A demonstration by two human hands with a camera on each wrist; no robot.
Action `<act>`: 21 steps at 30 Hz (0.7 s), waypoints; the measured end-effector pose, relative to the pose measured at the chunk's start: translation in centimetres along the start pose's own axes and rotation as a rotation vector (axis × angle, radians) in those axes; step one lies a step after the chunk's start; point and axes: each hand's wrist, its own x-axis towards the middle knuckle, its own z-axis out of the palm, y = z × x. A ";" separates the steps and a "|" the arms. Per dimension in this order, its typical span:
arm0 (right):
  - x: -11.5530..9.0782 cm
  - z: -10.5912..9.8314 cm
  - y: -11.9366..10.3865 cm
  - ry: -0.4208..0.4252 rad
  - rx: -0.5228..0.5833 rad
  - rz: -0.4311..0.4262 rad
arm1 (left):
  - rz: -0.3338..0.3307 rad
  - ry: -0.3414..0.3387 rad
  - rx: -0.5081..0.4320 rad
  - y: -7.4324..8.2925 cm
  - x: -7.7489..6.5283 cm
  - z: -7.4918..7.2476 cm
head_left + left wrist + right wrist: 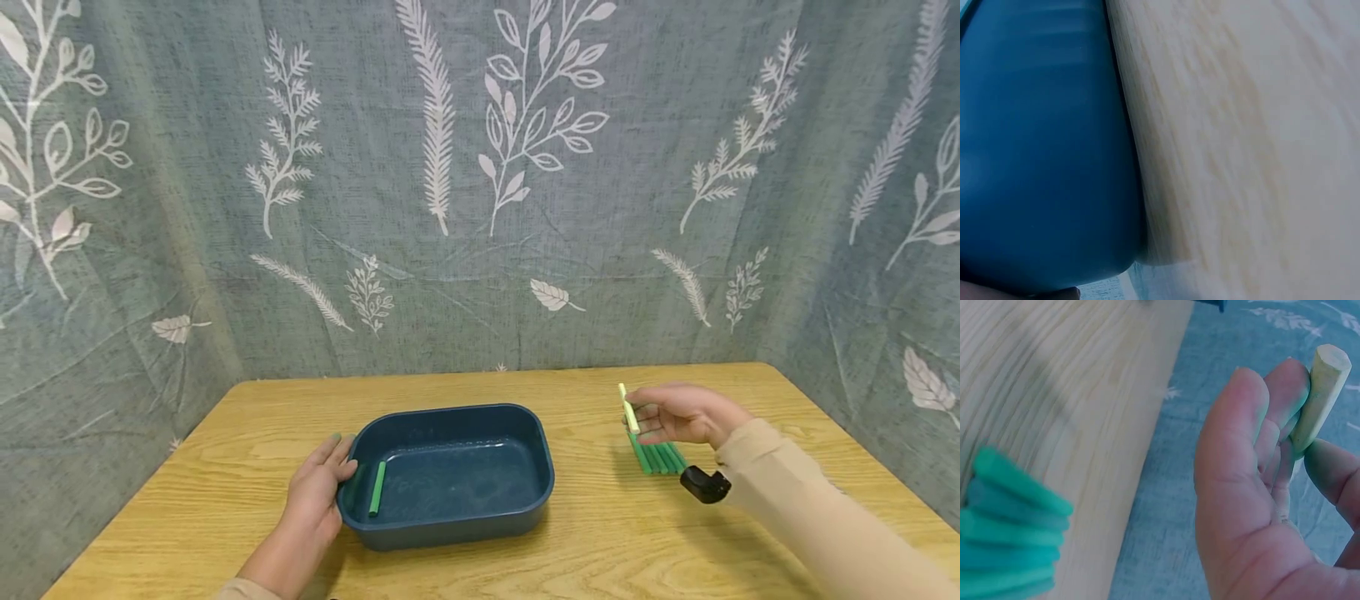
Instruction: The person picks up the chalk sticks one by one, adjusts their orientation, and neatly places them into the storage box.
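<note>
A pale yellow chalk stick (628, 410) is pinched between the thumb and fingers of my right hand (686, 412), raised above the table's right side. The right wrist view shows the same chalk (1322, 397) with green dust on the fingertips (1291, 387). Below that hand lie several green chalk sticks (656, 457) side by side. My left hand (318, 487) holds the left end of a dark blue basin (450, 534), thumb over its rim. Inside the basin, near its left wall, lies one green chalk stick (377, 489). The left wrist view shows mostly the basin's outer wall (1047, 156).
The wooden table (585, 533) carries the basin left of centre and the green chalk at right. A grey-blue curtain (465, 308) with white leaf prints hangs behind the table and along both sides. A black curved piece (705, 484) sits at the right wrist.
</note>
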 end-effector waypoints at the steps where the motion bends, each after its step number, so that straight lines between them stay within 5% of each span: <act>1: 0.1 0.3 -0.1 -0.005 0.002 -0.004 | 0.000 0.000 -0.001 0.0 0.0 0.0; 21: 2.5 5.2 -1.4 -0.074 0.074 -0.035 | -0.003 0.026 0.014 0.2 0.0 0.4</act>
